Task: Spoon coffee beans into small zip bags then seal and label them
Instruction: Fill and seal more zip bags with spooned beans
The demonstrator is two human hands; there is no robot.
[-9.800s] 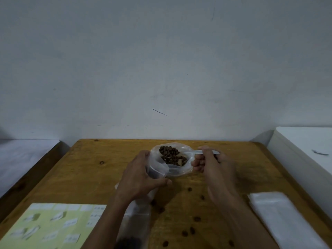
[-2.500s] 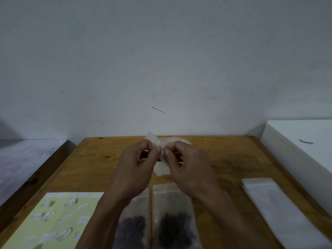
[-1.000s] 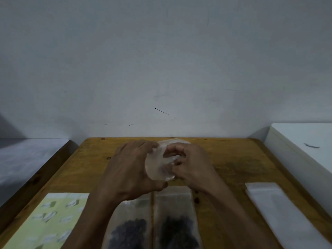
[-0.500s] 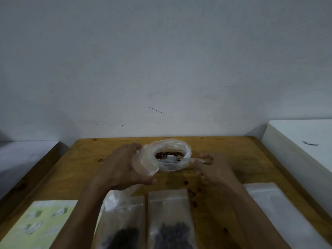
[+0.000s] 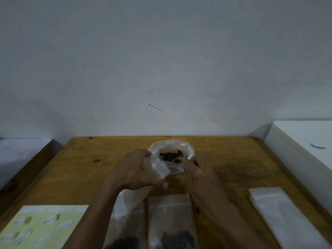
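A clear plastic bag [image 5: 186, 147] stands open at the middle of the wooden table [image 5: 233, 159], with brown coffee beans [image 5: 170, 155] inside. My left hand [image 5: 133, 170] grips an empty small zip bag [image 5: 160, 168] and holds its mouth open, tilted toward the bean bag. My right hand [image 5: 198, 172] is at the bean bag's near right rim, fingers curled on the white spoon [image 5: 173, 166], which is mostly hidden. Two filled zip bags lie flat near me, one on the left [image 5: 125, 225] and one on the right [image 5: 170, 221].
A yellow-green label sheet [image 5: 41, 229] with several white stickers lies at the near left. A stack of empty zip bags [image 5: 280, 216] lies at the near right. A white box [image 5: 303, 141] borders the table's right side. A loose bean [image 5: 197, 211] lies by my right wrist.
Both hands worked the empty zip bag's mouth open, then parted. My left hand now holds it by the bean bag, and my right hand has closed on the spoon.
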